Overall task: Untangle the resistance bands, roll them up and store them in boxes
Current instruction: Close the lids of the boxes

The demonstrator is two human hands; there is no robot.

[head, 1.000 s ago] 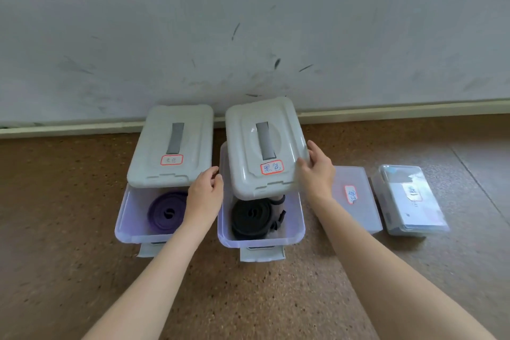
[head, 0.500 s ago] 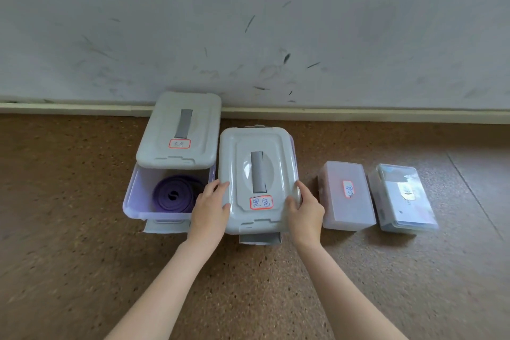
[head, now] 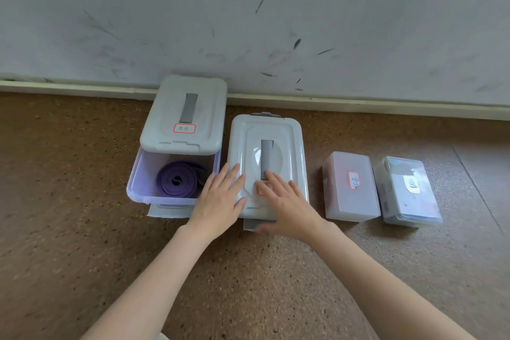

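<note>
The grey lid (head: 267, 163), tilted above its box a second ago, now sits flat on the middle box (head: 249, 222) at the frame's centre, the black band hidden beneath. Both hands have left its edges: the left hand (head: 220, 200) and right hand (head: 287, 205) lie palm-down on top, fingers (head: 276, 179) straight and spread, pressing it shut (probably seating the clips). To the left, the purple band (head: 176, 182) lies rolled in the open box (head: 143, 193), its lid (head: 185, 113) pushed back; that box likely comes next.

The right hand (head: 287, 201) hides the closed lid's (head: 269, 130) label; other labels are illegible.
</note>
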